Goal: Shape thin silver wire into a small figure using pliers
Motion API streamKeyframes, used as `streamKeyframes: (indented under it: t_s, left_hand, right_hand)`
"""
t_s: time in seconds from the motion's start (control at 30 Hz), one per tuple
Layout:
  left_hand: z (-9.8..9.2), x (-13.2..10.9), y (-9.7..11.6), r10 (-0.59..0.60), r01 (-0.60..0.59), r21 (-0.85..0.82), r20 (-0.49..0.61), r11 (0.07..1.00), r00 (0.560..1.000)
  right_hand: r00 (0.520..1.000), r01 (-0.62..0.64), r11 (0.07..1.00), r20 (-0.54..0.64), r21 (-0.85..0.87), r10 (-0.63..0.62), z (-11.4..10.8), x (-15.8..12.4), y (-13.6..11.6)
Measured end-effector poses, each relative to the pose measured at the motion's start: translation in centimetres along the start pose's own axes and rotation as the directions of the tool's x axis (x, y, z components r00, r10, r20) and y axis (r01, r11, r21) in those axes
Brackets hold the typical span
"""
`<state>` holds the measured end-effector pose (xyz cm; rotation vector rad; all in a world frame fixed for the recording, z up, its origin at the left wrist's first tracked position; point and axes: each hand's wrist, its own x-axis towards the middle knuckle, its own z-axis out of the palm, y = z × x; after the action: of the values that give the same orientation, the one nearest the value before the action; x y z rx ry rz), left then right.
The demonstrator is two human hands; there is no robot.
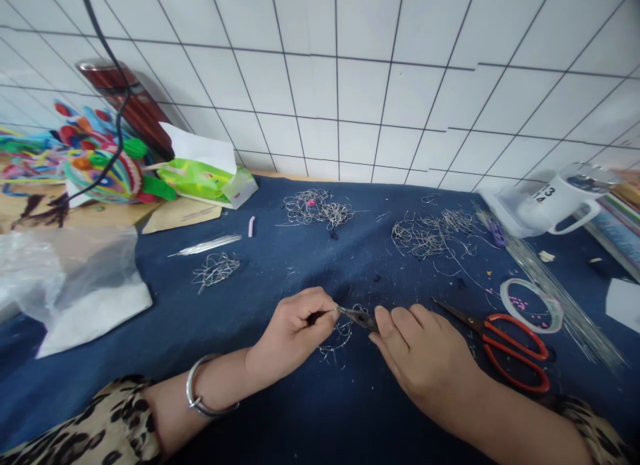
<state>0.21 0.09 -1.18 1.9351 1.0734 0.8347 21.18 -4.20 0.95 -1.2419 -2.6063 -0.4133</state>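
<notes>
In the middle of the dark blue cloth, my left hand [293,328] is closed in a pinch on a thin silvery wire; the held end is hidden by the fingers. My right hand [427,345] wraps round the handles of small dark pliers [366,318], whose jaws point left and meet the wire at my left fingertips. Whether the jaws are fully closed I cannot tell. Loops of bent wire [342,338] hang or lie just below the pliers. Right of my right hand lie scissors [487,328] with red handles, blades pointing up and left.
Tangled wire piles lie behind, one at centre [313,206], one at right [425,235] and a smaller one at left [215,270]. Straight wires [565,291] run along the right beside a tape roll [505,298] and a white mug [563,208]. A plastic bag [100,278] lies left.
</notes>
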Motion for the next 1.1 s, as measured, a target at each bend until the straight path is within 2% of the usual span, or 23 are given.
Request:
streamKeyframes:
  t_s: [0.2,0.43,0.57,0.77,0.93,1.1]
  left_hand:
    - [-0.2,0.0,0.1,-0.007,0.007,-0.022,-0.005,1.0,1.0]
    - [-0.2,0.0,0.1,-0.005,0.005,-0.034,0.005,0.999,1.0]
    - [-0.2,0.0,0.0,0.001,-0.001,-0.032,0.001,0.999,1.0]
    - [-0.1,0.0,0.0,0.024,-0.024,-0.004,-0.008,1.0,1.0]
    - [-0.1,0.0,0.0,0.048,-0.048,0.016,-0.013,0.999,0.999]
    - [0.0,0.1,0.0,0.063,-0.062,0.033,-0.017,0.998,0.998]
  right_hand:
    - [0.989,-0.127,0.963,0.099,0.237,0.106,0.6,0.0,0.3]
    - [0.974,-0.184,0.909,0.197,0.375,0.115,0.1,0.5,0.9]
    - [0.976,-0.175,0.905,0.192,0.388,0.107,0.1,0.5,1.0]
    - [0.986,-0.131,0.942,0.14,0.309,0.091,0.4,0.1,0.6]
    - [0.985,-0.127,0.939,0.151,0.319,0.081,0.4,0.1,0.6]
    - [0.972,-0.176,0.891,0.215,0.418,0.091,-0.1,0.4,0.8]
